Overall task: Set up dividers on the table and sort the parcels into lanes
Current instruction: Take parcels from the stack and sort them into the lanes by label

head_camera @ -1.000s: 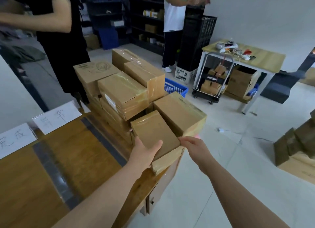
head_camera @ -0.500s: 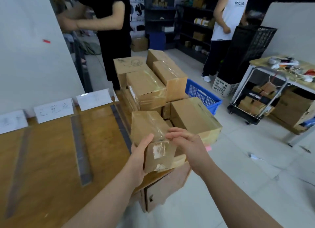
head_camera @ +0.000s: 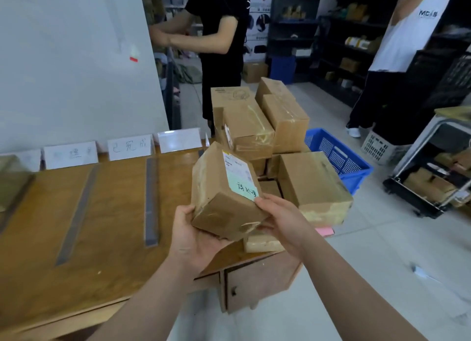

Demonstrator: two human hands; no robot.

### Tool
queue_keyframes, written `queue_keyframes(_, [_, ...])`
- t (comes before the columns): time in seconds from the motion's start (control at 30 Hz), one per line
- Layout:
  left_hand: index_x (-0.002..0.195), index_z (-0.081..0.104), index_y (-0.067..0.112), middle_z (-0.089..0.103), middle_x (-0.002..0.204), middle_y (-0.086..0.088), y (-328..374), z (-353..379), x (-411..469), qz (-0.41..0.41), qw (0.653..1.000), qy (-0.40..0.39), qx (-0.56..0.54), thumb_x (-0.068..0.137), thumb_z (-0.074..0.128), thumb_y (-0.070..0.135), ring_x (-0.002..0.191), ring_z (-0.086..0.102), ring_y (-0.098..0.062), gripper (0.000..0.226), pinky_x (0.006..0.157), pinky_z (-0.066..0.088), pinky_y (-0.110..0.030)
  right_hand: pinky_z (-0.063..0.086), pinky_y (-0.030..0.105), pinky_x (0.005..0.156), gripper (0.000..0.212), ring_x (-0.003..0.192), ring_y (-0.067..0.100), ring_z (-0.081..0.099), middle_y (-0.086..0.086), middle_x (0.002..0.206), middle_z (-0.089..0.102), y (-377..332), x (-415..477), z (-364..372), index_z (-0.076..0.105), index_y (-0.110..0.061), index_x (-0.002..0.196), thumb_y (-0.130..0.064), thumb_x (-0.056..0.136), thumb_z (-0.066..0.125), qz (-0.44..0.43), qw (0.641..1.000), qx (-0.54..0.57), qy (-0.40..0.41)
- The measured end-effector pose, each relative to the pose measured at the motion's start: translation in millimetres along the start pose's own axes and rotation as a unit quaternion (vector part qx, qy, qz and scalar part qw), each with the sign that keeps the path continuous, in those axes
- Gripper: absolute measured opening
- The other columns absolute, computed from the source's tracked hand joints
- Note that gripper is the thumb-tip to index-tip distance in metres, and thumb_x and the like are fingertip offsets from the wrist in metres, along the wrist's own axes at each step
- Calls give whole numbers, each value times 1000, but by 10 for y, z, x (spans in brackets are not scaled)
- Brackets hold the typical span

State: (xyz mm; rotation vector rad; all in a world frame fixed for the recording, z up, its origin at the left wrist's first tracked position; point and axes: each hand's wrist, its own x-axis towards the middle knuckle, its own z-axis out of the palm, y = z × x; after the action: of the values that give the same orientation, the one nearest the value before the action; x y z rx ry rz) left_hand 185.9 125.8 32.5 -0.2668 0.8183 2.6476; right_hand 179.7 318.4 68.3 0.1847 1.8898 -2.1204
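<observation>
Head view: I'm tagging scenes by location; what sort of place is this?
Probably a parcel warehouse or stockroom: taped cardboard parcels piled on the table, stocked shelving behind, and a loaded trolley.

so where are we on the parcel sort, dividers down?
Done: grey divider strips lie on the table, lane cards stand along its back, and what looks like one parcel sits far left. In hand: a labelled parcel, held off the table by the left grip and right grip. Left: the parcel pile at the right end, unsorted.
</observation>
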Motion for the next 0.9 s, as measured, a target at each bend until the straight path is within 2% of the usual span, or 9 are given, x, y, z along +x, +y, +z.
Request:
queue_keyframes(0.13, [138, 49, 33, 67, 125, -8, 70, 19, -65, 75, 991, 60, 91, 101, 42, 32, 113, 65, -32, 38, 87, 53, -57, 57, 29, 76, 27, 93, 12, 71, -8, 103, 74, -41, 39, 20, 62, -26, 119, -24, 92, 63, -24, 1000, -11, 6])
queue_keyframes(0.23, [135, 49, 46, 67, 123, 3, 210, 26, -152, 122, 967, 117, 189, 100, 48, 38, 116, 63, -24, 36, 93, 52, -54, 55, 27, 74, 26, 90, 8, 71, -8, 102, 74, -72, 97, 105, 63, -27, 119, -24, 93, 62, -24, 999, -20, -6])
queue_keyframes(0.37, [136, 50, 45, 61, 130, 8, 466, -27, -312, 170, 910, 171, 336, 101, 43, 42, 119, 59, -14, 36, 98, 52, -42, 57, 23, 66, 26, 87, 5, 71, -10, 99, 74, -132, 203, 355, 61, -30, 118, -25, 92, 63, -24, 999, -15, -27])
queue_keyframes(0.47, [139, 48, 43, 58, 134, 10, 687, -117, -439, 189, 856, 222, 427, 102, 40, 42, 120, 56, -12, 38, 98, 49, -36, 58, 27, 73, 34, 90, 7, 71, -12, 100, 74, -198, 287, 613, 58, -30, 123, -26, 90, 66, -43, 998, -35, -42])
queue_keyframes(0.53, [138, 49, 42, 62, 127, 12, 838, -171, -543, 193, 841, 249, 441, 101, 41, 45, 114, 59, -11, 38, 86, 48, -27, 59, 24, 69, 38, 89, 7, 71, -13, 98, 74, -236, 341, 824, 57, -30, 126, -26, 89, 67, -60, 996, -46, -51])
queue_keyframes(0.63, [122, 58, 42, 71, 100, 24, 1085, -244, -785, 201, 840, 260, 432, 93, 45, 58, 91, 67, 5, 35, 78, 48, -18, 58, 36, 85, 44, 98, 12, 69, -12, 103, 73, -272, 393, 1200, 56, -28, 131, -26, 88, 68, -74, 993, -67, -70])
queue_keyframes(0.7, [114, 62, 42, 73, 93, 25, 1282, -325, -971, 213, 839, 260, 427, 88, 48, 64, 82, 68, 8, 38, 78, 50, -20, 56, 37, 88, 44, 101, 13, 67, -13, 105, 73, -281, 415, 1488, 57, -29, 131, -27, 88, 68, -84, 989, -76, -90])
queue_keyframes(0.8, [123, 63, 31, 75, 98, 16, 1630, -535, -1225, 228, 844, 284, 393, 86, 56, 60, 87, 71, -2, 47, 73, 55, -22, 55, 24, 76, 45, 96, 9, 68, -15, 102, 73, -290, 447, 1979, 57, -28, 131, -27, 88, 68, -97, 984, -88, -118])
queue_keyframes(0.9, [122, 63, 25, 75, 100, 10, 2005, -801, -1502, 231, 850, 301, 365, 88, 60, 52, 87, 71, -5, 43, 66, 55, -21, 55, 16, 64, 45, 87, 3, 70, -15, 99, 74, -291, 476, 2542, 58, -26, 130, -24, 86, 70, -94, 981, -86, -146])
